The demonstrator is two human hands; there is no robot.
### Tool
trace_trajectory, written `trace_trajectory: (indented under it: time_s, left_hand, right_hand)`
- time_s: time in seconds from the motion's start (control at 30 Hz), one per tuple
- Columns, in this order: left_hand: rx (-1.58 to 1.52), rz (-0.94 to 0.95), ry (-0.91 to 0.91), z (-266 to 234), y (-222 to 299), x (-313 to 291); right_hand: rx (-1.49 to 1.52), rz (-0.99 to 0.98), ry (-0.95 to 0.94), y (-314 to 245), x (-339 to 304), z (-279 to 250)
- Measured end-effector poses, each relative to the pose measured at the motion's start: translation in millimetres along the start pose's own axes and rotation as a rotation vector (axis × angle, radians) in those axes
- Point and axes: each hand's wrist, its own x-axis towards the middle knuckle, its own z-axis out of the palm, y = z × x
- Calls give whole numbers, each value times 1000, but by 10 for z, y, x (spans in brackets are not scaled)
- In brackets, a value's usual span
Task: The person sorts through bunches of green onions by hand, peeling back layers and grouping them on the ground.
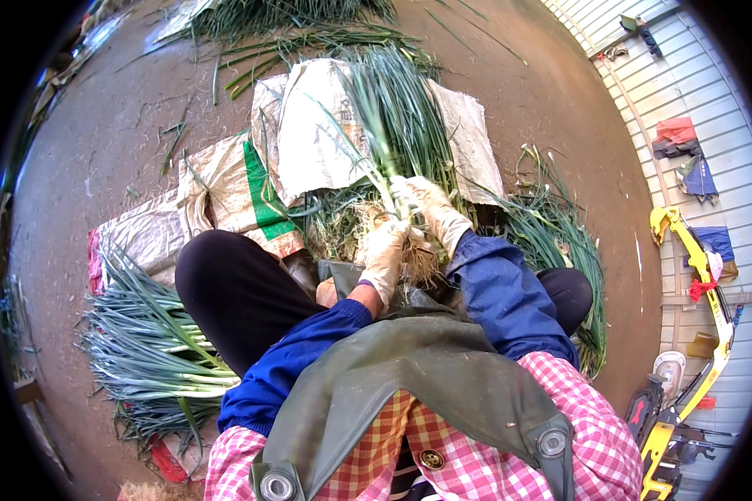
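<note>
In front of my lap, both hands are gloved in pale, soiled gloves. My left hand (384,255) is closed round the lower, root end of some green onions (382,187). Just above it and to the right, my right hand (433,207) grips their white stalks. Their leaves point away from me; how many stalks are held I cannot tell. Tangled brown roots (419,260) hang beside my left hand. Beyond my hands a large heap of green onions (414,117) lies on pale woven sacks (313,138), its leaves pointing away.
Pale-stalked green onions (154,334) lie in a pile at my left. More leafy onions (551,234) lie by my right knee. Another heap (292,18) is at the far end of the brown floor (551,92). A yellow jointed arm (718,326) stands by the ribbed wall at right.
</note>
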Motion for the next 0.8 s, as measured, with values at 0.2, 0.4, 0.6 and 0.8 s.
trace_trajectory:
  time_s: [0.2, 0.4, 0.6, 0.8]
  left_hand:
    - [57, 89, 79, 187, -14, -50]
    - [-609, -153, 106, 162, 98, 124]
    - [-837, -344, 182, 136, 283, 44]
    - [-295, -84, -125, 47, 165, 91]
  right_hand:
    - [-294, -75, -29, 110, 45, 62]
    - [356, -61, -41, -222, -424, 72]
    - [776, -154, -306, -388, -830, -191]
    - [666, -284, -94, -648, -795, -505]
